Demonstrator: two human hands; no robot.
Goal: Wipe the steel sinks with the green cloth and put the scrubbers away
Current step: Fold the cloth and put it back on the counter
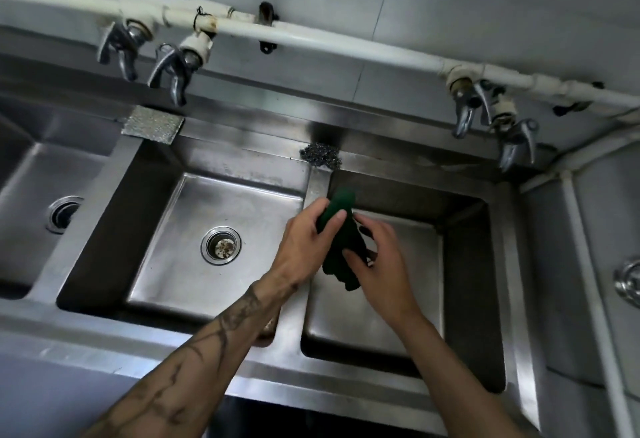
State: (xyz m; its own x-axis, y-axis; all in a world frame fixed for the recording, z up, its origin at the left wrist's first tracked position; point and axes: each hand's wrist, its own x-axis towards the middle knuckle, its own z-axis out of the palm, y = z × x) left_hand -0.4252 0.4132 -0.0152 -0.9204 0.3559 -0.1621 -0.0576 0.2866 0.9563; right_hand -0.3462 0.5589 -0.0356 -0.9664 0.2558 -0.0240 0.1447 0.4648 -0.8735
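Both hands hold a dark green cloth (pixel 341 229) above the divider between the middle sink (pixel 221 202) and the right sink (pixel 464 264). My left hand (pixel 304 243) grips its upper part. My right hand (pixel 381 261) grips its lower end, which hangs bunched. A steel-wool scrubber (pixel 318 157) lies on the back ledge just beyond the divider. A flat silver scrub pad (pixel 152 124) lies on the ledge further left, at the back corner of the middle sink.
A third sink (pixel 27 178) with a drain lies at the left. Taps (pixel 169 70) hang from white pipes (pixel 311 41) over the back ledge, with another pair of taps (pixel 498 126) at the right. The middle sink's drain (pixel 221 245) holds debris. A steel counter edge runs along the front.
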